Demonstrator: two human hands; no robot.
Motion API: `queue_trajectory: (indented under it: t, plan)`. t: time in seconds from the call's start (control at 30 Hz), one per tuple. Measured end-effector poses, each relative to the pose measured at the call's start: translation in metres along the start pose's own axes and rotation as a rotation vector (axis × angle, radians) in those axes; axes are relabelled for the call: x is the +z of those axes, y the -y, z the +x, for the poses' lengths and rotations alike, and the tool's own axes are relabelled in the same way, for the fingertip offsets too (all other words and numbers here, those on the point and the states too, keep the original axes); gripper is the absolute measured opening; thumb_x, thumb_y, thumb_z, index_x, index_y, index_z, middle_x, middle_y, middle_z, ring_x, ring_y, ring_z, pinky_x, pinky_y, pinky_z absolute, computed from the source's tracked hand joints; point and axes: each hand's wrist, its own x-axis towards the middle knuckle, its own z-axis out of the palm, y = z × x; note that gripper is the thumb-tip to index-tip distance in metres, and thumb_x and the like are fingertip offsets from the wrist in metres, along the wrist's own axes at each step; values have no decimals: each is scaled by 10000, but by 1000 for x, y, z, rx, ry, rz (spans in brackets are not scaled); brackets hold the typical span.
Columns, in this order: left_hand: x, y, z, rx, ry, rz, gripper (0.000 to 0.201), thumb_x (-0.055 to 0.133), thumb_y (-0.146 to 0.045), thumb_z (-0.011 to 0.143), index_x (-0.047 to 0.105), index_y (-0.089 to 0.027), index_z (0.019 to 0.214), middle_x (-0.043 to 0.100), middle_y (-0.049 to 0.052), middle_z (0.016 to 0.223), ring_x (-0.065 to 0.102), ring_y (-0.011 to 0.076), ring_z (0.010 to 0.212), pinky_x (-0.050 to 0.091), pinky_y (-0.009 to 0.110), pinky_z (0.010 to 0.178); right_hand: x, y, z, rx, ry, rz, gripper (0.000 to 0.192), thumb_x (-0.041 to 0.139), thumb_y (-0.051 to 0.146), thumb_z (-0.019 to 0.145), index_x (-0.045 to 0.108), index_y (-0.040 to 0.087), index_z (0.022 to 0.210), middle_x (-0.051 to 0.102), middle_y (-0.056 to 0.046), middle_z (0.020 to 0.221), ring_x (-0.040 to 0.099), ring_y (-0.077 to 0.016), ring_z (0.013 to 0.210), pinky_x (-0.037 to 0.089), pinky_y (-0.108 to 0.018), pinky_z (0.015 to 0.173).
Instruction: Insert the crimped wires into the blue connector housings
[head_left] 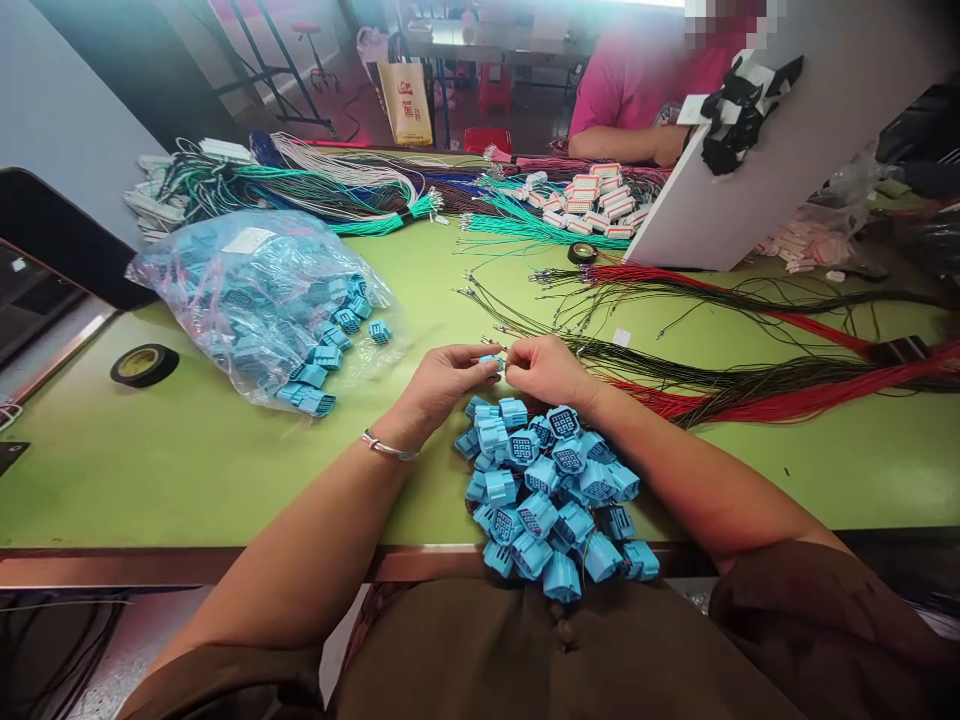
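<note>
My left hand (454, 385) pinches a small light-blue connector housing (491, 362) between thumb and fingertips. Close against it on the right is my right hand (551, 370), its thumb and forefinger pressed together at the connector's side. Whatever is in that pinch is too small to make out. Just below both hands lies a pile of blue connector housings (540, 475), which reaches over the table's front edge. Thin dark wires with metal terminals (517, 332) run behind my fingers.
A clear plastic bag (247, 240) of blue connectors lies left, near a black tape roll (145, 365). Red and black wire bundles (750, 390) stretch right. White connectors (600, 200) and green wires (375, 215) line the back. A grey panel (697, 200) stands before a person in pink.
</note>
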Motion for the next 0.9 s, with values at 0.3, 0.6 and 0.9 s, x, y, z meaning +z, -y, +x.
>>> queue_trajectory:
  t: [0.3,0.6,0.9]
  plan:
    - [1,-7,0,-22,-17,-177,455,910,-337,562,778,-134,946,753,81,875,679,142,748,555,332,829,-29,3,20,155,142,194,161,574,194,761,706,130,827,642,-1,630,525,-85,486,369,-203,459]
    - [4,-4,-1,-84,34,-329,440,926,-278,529,761,-95,893,690,46,781,623,104,716,532,321,816,-5,8,141,74,113,-401,202,600,134,788,756,133,915,736,-61,850,593,-115,669,443,-212,648]
    - [1,-1,3,-92,50,-369,306,882,-200,610,768,-103,877,707,58,787,629,109,701,514,324,806,25,17,158,293,27,-633,192,573,181,851,691,116,989,706,-196,1046,638,-233,929,457,-294,777]
